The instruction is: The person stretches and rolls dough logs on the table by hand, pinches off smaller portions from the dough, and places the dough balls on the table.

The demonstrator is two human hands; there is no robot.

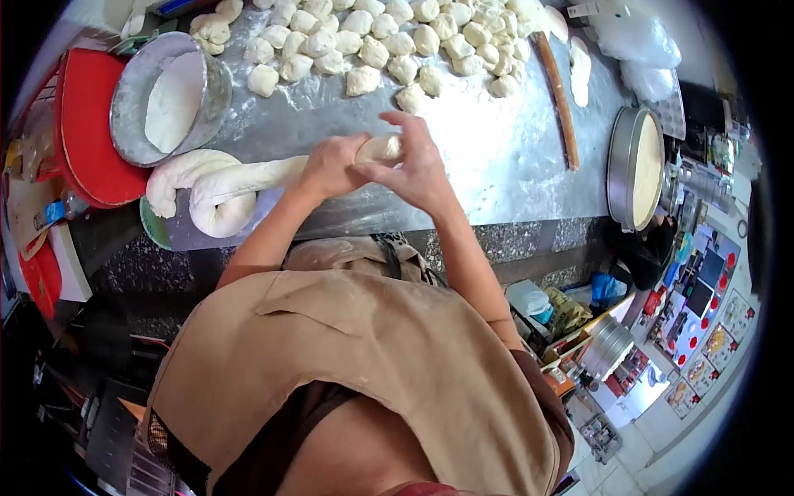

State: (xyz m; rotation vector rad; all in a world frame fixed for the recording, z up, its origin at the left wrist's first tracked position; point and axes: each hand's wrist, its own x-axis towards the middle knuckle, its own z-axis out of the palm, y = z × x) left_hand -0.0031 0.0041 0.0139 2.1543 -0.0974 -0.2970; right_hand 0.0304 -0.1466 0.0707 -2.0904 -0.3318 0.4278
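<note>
A floury metal table (529, 198) in a cluttered kitchen; two bare hands at one end of a thick dough rope (256, 176), left of centre.

The left hand (332, 164) is closed around the rope, probably to steady it; the right hand (420, 169) is spread, thumb and fingers parted about the smooth tip, touching or not I cannot tell. The soft tail loops at left, near a metal bowl (217, 93) of powdery flour (169, 107), likely kept handy. Rounded dough lumps (374, 54) fill the top; a wooden stick (558, 103) lies upper right.
</note>
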